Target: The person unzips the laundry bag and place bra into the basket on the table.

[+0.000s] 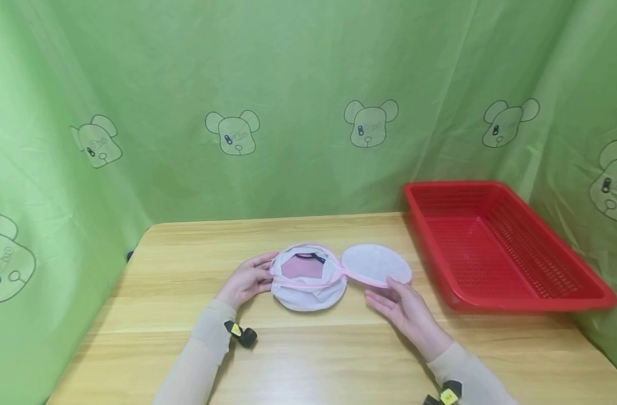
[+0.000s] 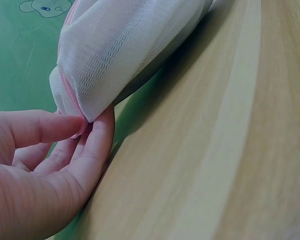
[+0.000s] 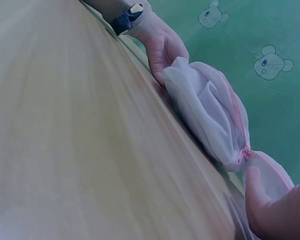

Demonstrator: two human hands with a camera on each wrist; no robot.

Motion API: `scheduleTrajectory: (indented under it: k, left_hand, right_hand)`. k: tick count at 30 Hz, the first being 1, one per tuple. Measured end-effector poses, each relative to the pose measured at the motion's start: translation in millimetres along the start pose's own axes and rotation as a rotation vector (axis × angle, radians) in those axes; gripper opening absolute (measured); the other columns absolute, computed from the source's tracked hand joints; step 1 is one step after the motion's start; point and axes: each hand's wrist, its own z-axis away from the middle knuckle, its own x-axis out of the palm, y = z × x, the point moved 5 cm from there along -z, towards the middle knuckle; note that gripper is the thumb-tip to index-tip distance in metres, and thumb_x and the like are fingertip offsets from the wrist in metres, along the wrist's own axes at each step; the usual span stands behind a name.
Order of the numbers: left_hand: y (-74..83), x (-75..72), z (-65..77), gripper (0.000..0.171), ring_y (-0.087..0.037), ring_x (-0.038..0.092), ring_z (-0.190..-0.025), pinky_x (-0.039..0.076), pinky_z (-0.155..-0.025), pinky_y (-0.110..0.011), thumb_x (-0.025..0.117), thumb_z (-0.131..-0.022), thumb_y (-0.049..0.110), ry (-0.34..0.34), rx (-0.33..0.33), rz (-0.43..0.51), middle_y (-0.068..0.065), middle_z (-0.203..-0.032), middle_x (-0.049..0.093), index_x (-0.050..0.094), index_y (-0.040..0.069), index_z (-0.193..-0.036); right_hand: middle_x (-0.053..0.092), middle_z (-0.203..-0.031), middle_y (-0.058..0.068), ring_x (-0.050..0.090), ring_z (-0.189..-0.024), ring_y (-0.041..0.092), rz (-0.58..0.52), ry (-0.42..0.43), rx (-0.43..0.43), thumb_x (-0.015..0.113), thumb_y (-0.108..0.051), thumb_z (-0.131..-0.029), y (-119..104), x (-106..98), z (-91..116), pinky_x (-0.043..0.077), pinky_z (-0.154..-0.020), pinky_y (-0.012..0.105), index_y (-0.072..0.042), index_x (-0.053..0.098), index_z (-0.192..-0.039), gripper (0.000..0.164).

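Observation:
A round white mesh laundry bag (image 1: 308, 298) with pink zip trim lies unzipped on the table. Its round lid (image 1: 376, 263) is folded out to the right, joined to the bag at a pink zipped edge. Inside the bag shows pink cloth (image 1: 302, 269) with a dark strip at its back; its kind cannot be made out. My left hand (image 1: 246, 281) pinches the bag's left rim between thumb and fingers, as the left wrist view shows close up. The lid's front right edge is held by my right hand (image 1: 408, 313), thumb on top, fingers below.
A red plastic basket (image 1: 452, 281) with slotted walls stands on the right side of the wooden table (image 1: 308, 360). Green curtains (image 1: 298, 185) printed with bear heads hang behind and at both sides.

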Motion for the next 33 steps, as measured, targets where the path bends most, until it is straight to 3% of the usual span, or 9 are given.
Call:
scheduleTrajectory:
  k: [6, 13, 20, 25, 28, 33]
  left_hand:
    - [0.3, -0.4, -0.2, 0.067, -0.017, 0.067, -0.095, 0.06, -0.085, -0.035, 0.048, -0.085, -0.016, 0.01, 0.002, 0.0, -0.019, -0.145, 0.046, 0.04, 0.008, -0.147]
    - [0.0, -0.3, 0.0, 0.067, -0.017, 0.066, -0.096, 0.059, -0.088, -0.037, 0.047, -0.086, -0.016, 0.005, 0.0, -0.009, -0.02, -0.148, 0.043, 0.04, 0.008, -0.148]
    - [-0.4, -0.2, 0.3, 0.066, -0.017, 0.066, -0.097, 0.059, -0.088, -0.037, 0.048, -0.086, -0.015, 0.001, 0.001, -0.013, -0.021, -0.148, 0.043, 0.04, 0.008, -0.147]
    - [-0.1, 1.0, 0.5, 0.067, -0.017, 0.066, -0.095, 0.06, -0.087, -0.036, 0.047, -0.086, -0.016, 0.006, -0.004, -0.014, -0.02, -0.147, 0.043, 0.04, 0.009, -0.147]
    - [-0.1, 1.8, 0.8, 0.067, -0.017, 0.066, -0.094, 0.06, -0.085, -0.035, 0.047, -0.085, -0.016, 0.01, -0.008, -0.012, -0.019, -0.147, 0.044, 0.04, 0.009, -0.147]
    - [-0.7, 0.9, 0.0, 0.067, -0.016, 0.065, -0.094, 0.06, -0.083, -0.034, 0.047, -0.086, -0.015, 0.008, -0.004, -0.016, -0.019, -0.147, 0.043, 0.04, 0.009, -0.148]
  right_hand:
    - [0.058, -0.116, 0.012, 0.066, -0.105, 0.024, 0.027, -0.01, 0.01, 0.044, -0.023, -0.103, 5, 1, 7, 0.048, -0.108, 0.04, -0.011, -0.002, -0.151, 0.068]
    - [0.064, -0.108, 0.012, 0.066, -0.102, 0.023, 0.041, -0.021, 0.012, 0.044, -0.023, -0.104, 10, 2, 14, 0.051, -0.105, 0.039, -0.005, 0.031, -0.126, 0.031]
    - [0.062, -0.109, 0.014, 0.066, -0.103, 0.025, 0.052, -0.061, 0.037, 0.043, -0.022, -0.104, 17, 3, 19, 0.051, -0.105, 0.039, -0.002, 0.033, -0.13, 0.035]
    - [0.064, -0.102, 0.01, 0.067, -0.101, 0.024, 0.047, -0.097, 0.051, 0.043, -0.02, -0.103, 19, 3, 22, 0.053, -0.102, 0.038, -0.004, 0.053, -0.111, 0.02]
    - [0.065, -0.097, 0.008, 0.068, -0.099, 0.023, 0.05, -0.116, 0.057, 0.043, -0.018, -0.103, 21, 4, 23, 0.054, -0.1, 0.038, -0.007, 0.061, -0.098, 0.021]
    - [0.067, -0.093, 0.005, 0.068, -0.095, 0.02, 0.083, -0.134, 0.043, 0.043, -0.017, -0.103, 21, 8, 26, 0.055, -0.099, 0.037, -0.01, 0.063, -0.096, 0.022]
